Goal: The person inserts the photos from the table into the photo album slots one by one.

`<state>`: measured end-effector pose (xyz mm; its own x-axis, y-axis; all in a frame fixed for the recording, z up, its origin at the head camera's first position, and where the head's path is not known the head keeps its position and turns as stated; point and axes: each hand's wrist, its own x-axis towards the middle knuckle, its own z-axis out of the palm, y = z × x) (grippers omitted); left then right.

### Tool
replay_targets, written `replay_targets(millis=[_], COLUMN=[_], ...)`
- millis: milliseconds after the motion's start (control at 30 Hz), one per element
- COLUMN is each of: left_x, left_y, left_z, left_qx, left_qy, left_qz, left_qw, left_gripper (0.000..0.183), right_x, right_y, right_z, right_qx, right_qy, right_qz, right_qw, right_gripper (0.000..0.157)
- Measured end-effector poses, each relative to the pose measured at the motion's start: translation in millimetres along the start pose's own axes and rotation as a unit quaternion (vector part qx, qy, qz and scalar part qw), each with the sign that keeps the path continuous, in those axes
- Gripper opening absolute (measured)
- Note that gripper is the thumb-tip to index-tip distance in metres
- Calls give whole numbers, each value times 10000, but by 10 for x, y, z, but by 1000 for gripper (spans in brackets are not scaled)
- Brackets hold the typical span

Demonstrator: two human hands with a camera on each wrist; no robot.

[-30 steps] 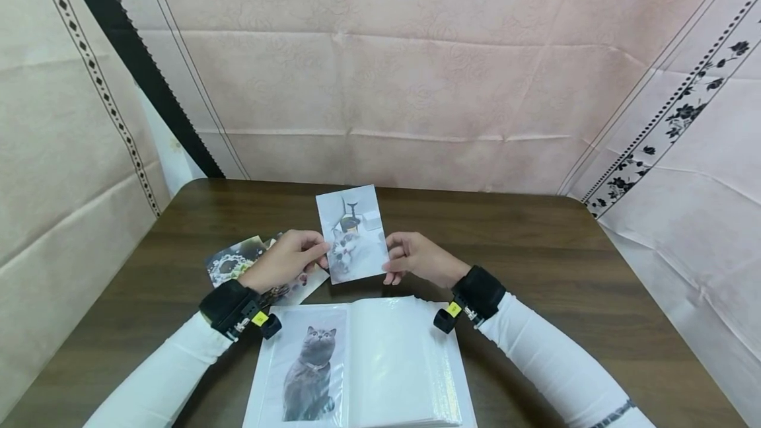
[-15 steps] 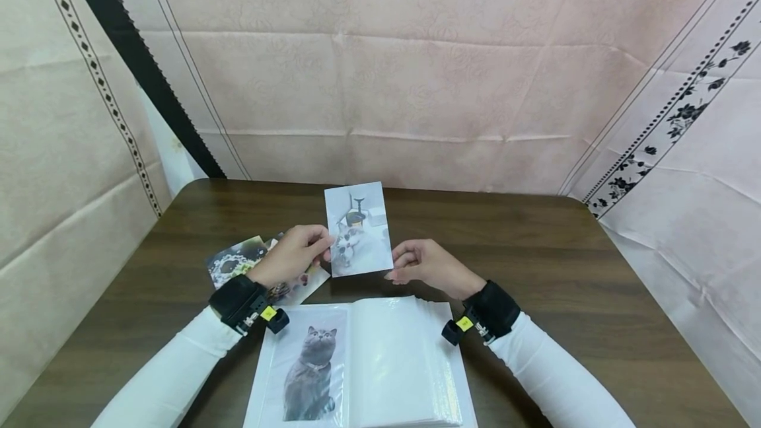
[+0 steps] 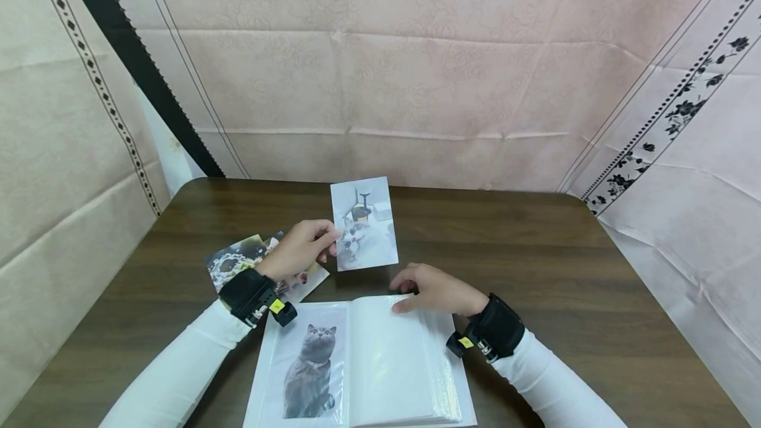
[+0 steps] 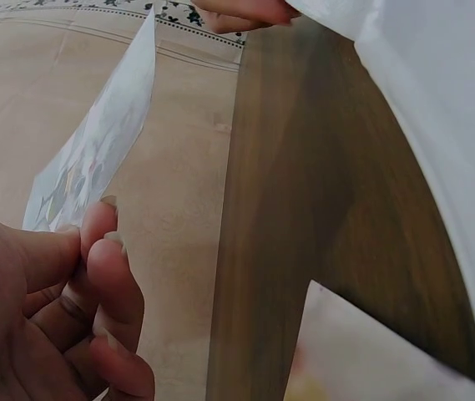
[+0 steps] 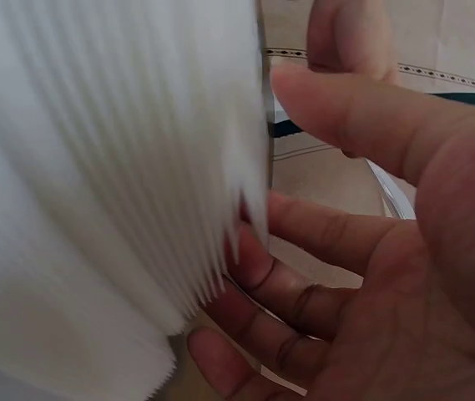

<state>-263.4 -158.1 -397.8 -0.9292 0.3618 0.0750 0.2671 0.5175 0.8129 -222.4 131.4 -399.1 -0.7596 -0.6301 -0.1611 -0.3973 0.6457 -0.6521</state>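
Note:
My left hand [image 3: 304, 248] pinches a photo print [image 3: 365, 226] by its left edge, thumb on the front and fingers behind. The photo is held up above the table and shows a pale animal with a dark goblet-like shape. An open photo album [image 3: 410, 362] lies at the near side, a grey cat picture [image 3: 311, 372] in its left sleeve and a blank sleeve on the right. My right hand [image 3: 438, 290] is at the top edge of the right page. In the right wrist view its fingertips [image 5: 254, 263] touch the stacked sleeve edges, with the thumb apart from them.
Several loose photos [image 3: 228, 263] lie overlapping on the brown table [image 3: 535, 269], partly beneath my left hand and forearm. Pale patterned cloth [image 3: 416, 84] hangs beyond the table's far edge.
My right hand has let go of the photo's right edge and come down to the album's top edge. The left hand has carried the photo slightly up and right.

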Motion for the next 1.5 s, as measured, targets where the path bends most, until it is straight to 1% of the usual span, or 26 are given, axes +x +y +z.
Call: replay_targets(millis=[67, 200, 367, 467, 667, 767, 867, 1000, 1300, 1500], left_x=[11, 14, -26, -62, -121, -140, -143, -133, -125, -131], left_y=[2, 6, 15, 7, -59, -101, -121, -122, -133, -122], left_z=[8, 22, 50, 68, 95, 106, 115, 121, 111, 116], left_qx=[-5, -53, -147, -177, -181, -250, -318, -374, -438, -509], left_qy=[-41, -92, -174, -163, -33, -41, -51, -76, -33, -63], left_qz=[37, 35, -33, -56, -38, -8, -55, -91, -56, -99], left_qw=[10000, 9999, 9997, 9997, 9998, 9997, 9995, 9992, 9990, 9986], left_gripper=[21, 20, 21, 23, 26, 26, 26, 27, 28, 27], right_x=[-4, -20, -28, -28, -45, -50, -58, -69, -62, -63], right_y=[-6, -19, -31, -32, -20, -11, -10, -14, -9, -27], right_z=[22, 49, 67, 79, 94, 94, 90, 82, 89, 97], right_qx=[-58, 29, 131, 133, 195, 252, 305, 308, 412, 364], right_qy=[7, 97, 222, 289, 443, 495, 499, 513, 509, 617], right_qz=[-23, 44, -24, -89, -223, -249, -235, -221, -374, -415], right_qw=[10000, 9999, 9997, 9995, 9986, 9981, 9980, 9980, 9972, 9966], right_gripper=[38, 31, 26, 25, 24, 24, 25, 26, 26, 27])
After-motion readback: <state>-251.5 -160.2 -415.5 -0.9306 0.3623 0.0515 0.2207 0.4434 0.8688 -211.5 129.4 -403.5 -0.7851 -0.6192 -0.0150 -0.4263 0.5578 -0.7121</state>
